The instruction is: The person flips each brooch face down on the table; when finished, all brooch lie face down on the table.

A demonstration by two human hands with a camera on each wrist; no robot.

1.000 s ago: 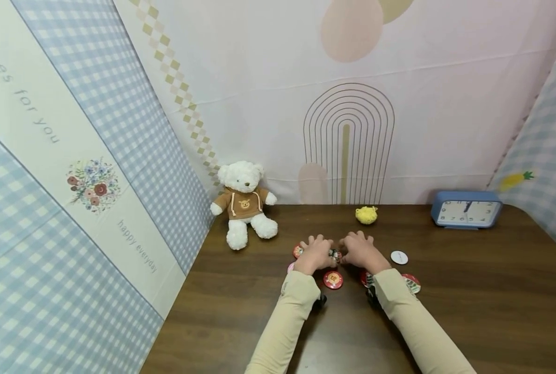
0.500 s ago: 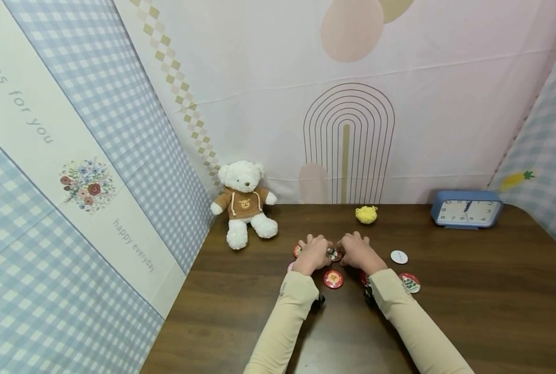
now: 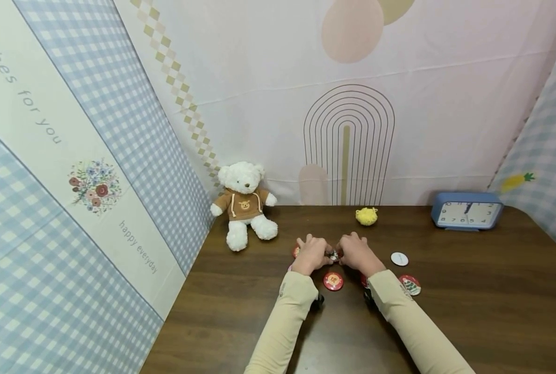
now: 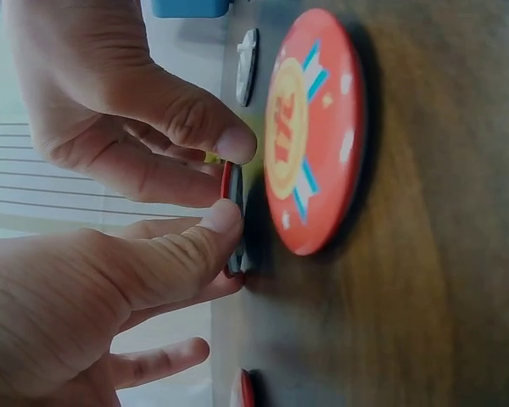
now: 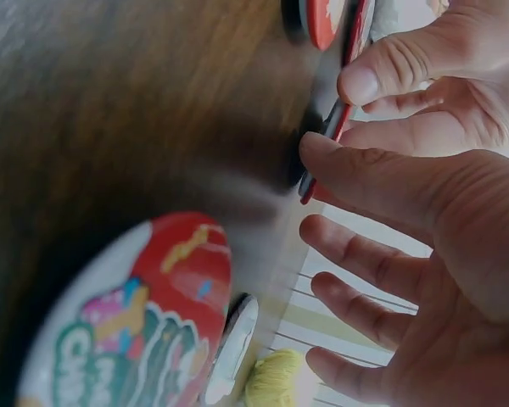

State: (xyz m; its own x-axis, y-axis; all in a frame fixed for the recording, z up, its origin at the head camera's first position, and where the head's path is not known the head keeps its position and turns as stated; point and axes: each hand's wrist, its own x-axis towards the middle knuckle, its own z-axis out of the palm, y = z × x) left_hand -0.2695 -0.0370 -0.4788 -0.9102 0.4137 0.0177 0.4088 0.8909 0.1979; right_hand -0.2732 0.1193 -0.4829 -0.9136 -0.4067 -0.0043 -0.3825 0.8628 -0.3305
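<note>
Wood-grain table [image 3: 212,317], printed backdrop [image 3: 263,119]: one button badge [image 3: 335,256], two-handed hold

Landmark: yellow-centred red badge [image 3: 333,281], lying flat in front of you.
Button badge: just beyond the landmark, red-edged, roughly level; whether it touches the table cannot be told.
Your left hand [image 3: 311,256]: thumb and finger closed to badge thickness, pinching the left side.
Your right hand [image 3: 358,253]: matching pinch on the right side, remaining fingers spread.
Christmas-tree badge [image 3: 410,285]: right of the landmark.
White badge [image 3: 399,258]: beyond it, rightward.
Teddy bear [image 3: 244,202]: beyond it, well left.
Handling, as judged: balance both pinches, thumbs near the edge, wrists clear of the landmark.
</note>
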